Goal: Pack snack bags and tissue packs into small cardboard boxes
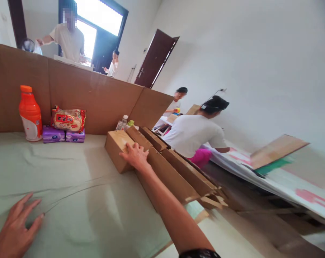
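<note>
My right hand (135,154) reaches forward with its fingers apart and lies over the top of a brown cardboard box (116,147) at the table's right side. From this angle I cannot tell whether it presses on the box or only touches it. Long cardboard boxes (168,172) stand side by side under and beside my right forearm. At the lower left, my left hand (18,224) is open with fingers spread, just over or on the pale green tablecloth (71,200). It holds nothing.
An orange bottle (30,114), purple tissue packs (62,135) and a rice cracker bag (68,119) stand by the cardboard partition (98,96). A clear bottle (122,122) is behind the boxes. Several people are nearby, one seated (194,134) beside a long table (281,186) at right.
</note>
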A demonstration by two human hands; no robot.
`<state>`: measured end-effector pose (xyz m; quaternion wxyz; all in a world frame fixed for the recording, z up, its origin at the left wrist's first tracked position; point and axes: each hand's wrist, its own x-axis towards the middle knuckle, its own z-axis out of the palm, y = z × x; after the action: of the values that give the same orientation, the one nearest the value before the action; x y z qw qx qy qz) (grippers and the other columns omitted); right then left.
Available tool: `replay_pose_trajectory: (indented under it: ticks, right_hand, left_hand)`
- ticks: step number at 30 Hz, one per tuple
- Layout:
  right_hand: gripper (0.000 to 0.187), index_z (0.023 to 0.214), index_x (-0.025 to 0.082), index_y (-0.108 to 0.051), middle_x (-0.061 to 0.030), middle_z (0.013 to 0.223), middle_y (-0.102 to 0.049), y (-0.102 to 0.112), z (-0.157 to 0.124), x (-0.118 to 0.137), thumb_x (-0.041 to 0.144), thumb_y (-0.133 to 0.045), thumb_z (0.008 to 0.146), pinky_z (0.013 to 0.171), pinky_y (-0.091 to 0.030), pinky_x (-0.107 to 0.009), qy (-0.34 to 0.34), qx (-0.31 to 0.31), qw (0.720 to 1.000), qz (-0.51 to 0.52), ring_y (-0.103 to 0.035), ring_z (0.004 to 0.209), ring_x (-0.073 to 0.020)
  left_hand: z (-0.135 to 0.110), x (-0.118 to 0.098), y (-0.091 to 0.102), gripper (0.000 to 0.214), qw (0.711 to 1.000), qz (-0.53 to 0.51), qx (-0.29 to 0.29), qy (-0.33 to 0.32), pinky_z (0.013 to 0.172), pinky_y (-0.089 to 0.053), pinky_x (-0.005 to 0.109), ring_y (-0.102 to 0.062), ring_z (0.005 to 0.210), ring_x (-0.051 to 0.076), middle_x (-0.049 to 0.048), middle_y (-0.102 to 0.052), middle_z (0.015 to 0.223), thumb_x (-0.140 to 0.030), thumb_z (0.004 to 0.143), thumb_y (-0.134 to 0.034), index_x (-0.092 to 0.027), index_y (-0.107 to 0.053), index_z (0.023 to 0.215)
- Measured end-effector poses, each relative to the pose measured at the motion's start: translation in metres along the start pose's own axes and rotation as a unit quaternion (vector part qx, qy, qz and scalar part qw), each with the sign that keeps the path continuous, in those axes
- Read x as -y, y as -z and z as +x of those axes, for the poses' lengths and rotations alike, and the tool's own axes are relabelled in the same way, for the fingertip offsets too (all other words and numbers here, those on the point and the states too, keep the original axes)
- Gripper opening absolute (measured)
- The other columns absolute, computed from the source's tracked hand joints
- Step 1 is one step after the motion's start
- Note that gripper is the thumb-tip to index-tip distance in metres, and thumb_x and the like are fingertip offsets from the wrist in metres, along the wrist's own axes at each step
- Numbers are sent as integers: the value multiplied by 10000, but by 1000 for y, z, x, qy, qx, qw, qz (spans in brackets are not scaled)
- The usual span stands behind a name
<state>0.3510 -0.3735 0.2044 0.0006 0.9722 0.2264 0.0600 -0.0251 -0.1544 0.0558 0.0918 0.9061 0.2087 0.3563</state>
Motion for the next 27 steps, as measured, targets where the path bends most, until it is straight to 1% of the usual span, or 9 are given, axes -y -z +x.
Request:
replay_pose_trajectory:
  ticks: [3, 6, 10, 13, 17, 19, 22, 25, 27]
  right_hand:
    - [599, 1425, 195, -535, -248, 1353, -559, -10, 22, -1, 566, -513, 956, 976, -365, -610, -45, -9, 999, -2, -537, 1237, -416]
    - [639, 1411, 152, -547, -272, 1344, -569, -12, 26, 0, 588, -536, 944, 977, -368, -606, -46, -31, 998, 0, -523, 1254, -438]
    - [741, 1509, 70, -416, -305, 1572, -339, -11, 7, 13, 537, -558, 950, 1124, -233, -602, -11, -130, 991, 5, -261, 1474, -429]
    - [538, 1406, 119, -562, -221, 1620, -324, -22, -24, 44, 427, -550, 964, 1186, -185, -551, 135, -150, 978, 57, -214, 1518, -372]
    - [418, 1240, 202, -704, -155, 1569, -449, -56, -69, 118, 415, -678, 880, 1162, -310, -476, 345, -8, 932, 115, -369, 1468, -335]
    - [437, 1244, 233, -707, -129, 1536, -501, -75, -90, 159, 450, -701, 864, 1130, -373, -431, 400, 27, 907, 125, -436, 1431, -307]
    - [493, 1373, 170, -621, -183, 1530, -493, -98, -118, 211, 408, -609, 942, 1119, -394, -471, 453, 55, 878, 144, -456, 1417, -324]
    - [525, 1444, 120, -551, -203, 1547, -462, -120, -136, 243, 360, -531, 978, 1139, -365, -528, 488, 48, 858, 155, -425, 1435, -353]
    - [516, 1430, 145, -574, -172, 1546, -475, -134, -140, 252, 386, -514, 978, 1139, -372, -526, 503, 23, 849, 161, -435, 1431, -347]
  left_hand:
    - [-7, 6, -7, 243, 999, 24, -11, -47, 810, -619, 469, -689, 1041, 310, 100, -672, 1226, -400, 916, -533, -276, -671, 1073]
    - [-13, 8, -6, 231, 997, 46, -17, -68, 853, -601, 467, -683, 1059, 304, 109, -684, 1222, -344, 901, -551, -265, -677, 1078]
    - [-18, 4, -8, 215, 994, 64, -41, -78, 843, -588, 415, -690, 1036, 285, 94, -723, 1180, -316, 872, -574, -266, -728, 1014]
    - [-20, 0, -11, 220, 994, 62, -44, -73, 843, -591, 409, -694, 1038, 283, 90, -729, 1180, -309, 862, -582, -265, -751, 995]
    - [-18, -10, -3, 234, 999, 37, -32, -20, 869, -609, 425, -683, 1091, 286, 95, -705, 1232, -263, 867, -569, -256, -751, 1015]
    - [-13, -15, 14, 251, 999, 36, -30, 6, 898, -611, 424, -671, 1131, 277, 96, -686, 1270, -247, 869, -565, -250, -745, 1044]
    - [0, -5, 52, 279, 995, 70, -45, 52, 968, -588, 447, -651, 1177, 283, 132, -661, 1301, -229, 856, -575, -213, -737, 1082]
    - [10, 32, 105, 288, 979, 146, -70, 126, 1038, -541, 472, -619, 1220, 298, 144, -637, 1326, -240, 856, -589, -202, -721, 1109]
    - [15, 65, 144, 298, 963, 190, -95, 168, 1070, -505, 515, -598, 1239, 323, 157, -615, 1339, -250, 863, -585, -186, -704, 1129]
